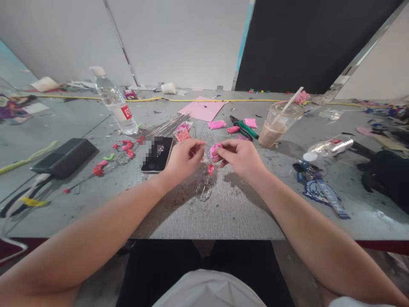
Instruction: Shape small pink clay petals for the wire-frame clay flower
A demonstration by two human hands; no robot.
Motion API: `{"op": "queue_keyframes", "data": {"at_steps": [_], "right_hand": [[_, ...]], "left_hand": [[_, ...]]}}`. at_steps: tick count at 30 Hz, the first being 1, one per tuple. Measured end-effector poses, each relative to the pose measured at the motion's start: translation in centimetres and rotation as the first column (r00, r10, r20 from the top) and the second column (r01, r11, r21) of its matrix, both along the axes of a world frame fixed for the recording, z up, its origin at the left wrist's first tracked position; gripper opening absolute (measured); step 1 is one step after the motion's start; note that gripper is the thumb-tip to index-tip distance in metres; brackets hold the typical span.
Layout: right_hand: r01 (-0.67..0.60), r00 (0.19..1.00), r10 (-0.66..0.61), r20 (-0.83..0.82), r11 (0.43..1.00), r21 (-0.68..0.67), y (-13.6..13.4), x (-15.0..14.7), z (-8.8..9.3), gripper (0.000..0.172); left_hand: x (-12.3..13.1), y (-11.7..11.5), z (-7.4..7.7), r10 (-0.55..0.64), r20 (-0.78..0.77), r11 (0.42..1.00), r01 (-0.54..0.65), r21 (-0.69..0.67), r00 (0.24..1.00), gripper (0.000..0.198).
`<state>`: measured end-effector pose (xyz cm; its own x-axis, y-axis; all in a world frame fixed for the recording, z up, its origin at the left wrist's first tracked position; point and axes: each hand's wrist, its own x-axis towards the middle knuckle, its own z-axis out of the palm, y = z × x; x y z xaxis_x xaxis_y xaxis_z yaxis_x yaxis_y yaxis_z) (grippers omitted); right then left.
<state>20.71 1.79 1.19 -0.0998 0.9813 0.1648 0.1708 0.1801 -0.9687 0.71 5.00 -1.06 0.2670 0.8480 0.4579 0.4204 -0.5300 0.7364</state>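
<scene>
Between the thumb and fingers of my right hand point(234, 155) is a pink lump of clay point(216, 150). My left hand point(188, 157) is just left of it, thumb and fingertips drawn together; what they hold, if anything, is too small to make out. Below the hands a small red piece point(211, 169) lies on the table, with a bent wire shape point(203, 192) beneath it. A phone point(158, 154) rests beside my left hand. Beyond the hands are an orange-red packet point(182, 134), a pink packet point(217, 124) and green-handled pliers point(247, 128).
On the grey table point(204, 221), a water bottle point(116, 106) stands at the left behind a black power bank point(65, 157) and red-tipped wire pieces point(124, 147). An iced drink cup point(277, 125), a lying bottle point(332, 146) and a keychain point(322, 192) are at the right.
</scene>
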Motion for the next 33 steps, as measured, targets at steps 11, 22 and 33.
{"op": "queue_keyframes", "data": {"at_steps": [11, 22, 33], "right_hand": [[-0.220, 0.742, -0.165, 0.650, 0.856, 0.468, 0.1, 0.1, -0.8, 0.034], [-0.241, 0.841, -0.109, 0.531, 0.801, 0.547, 0.1, 0.9, -0.9, 0.030], [-0.343, 0.808, -0.080, 0.584, 0.741, 0.578, 0.3, 0.8, -0.9, 0.015]], "left_hand": [[0.6, -2.4, 1.0, -0.296, 0.192, 0.892, 0.343, -0.296, 0.936, 0.022], [-0.1, -1.5, 0.4, -0.190, 0.516, 0.811, 0.430, -0.397, 0.835, 0.020], [-0.9, -1.1, 0.8, -0.221, 0.571, 0.645, 0.557, -0.523, 0.791, 0.025]]}}
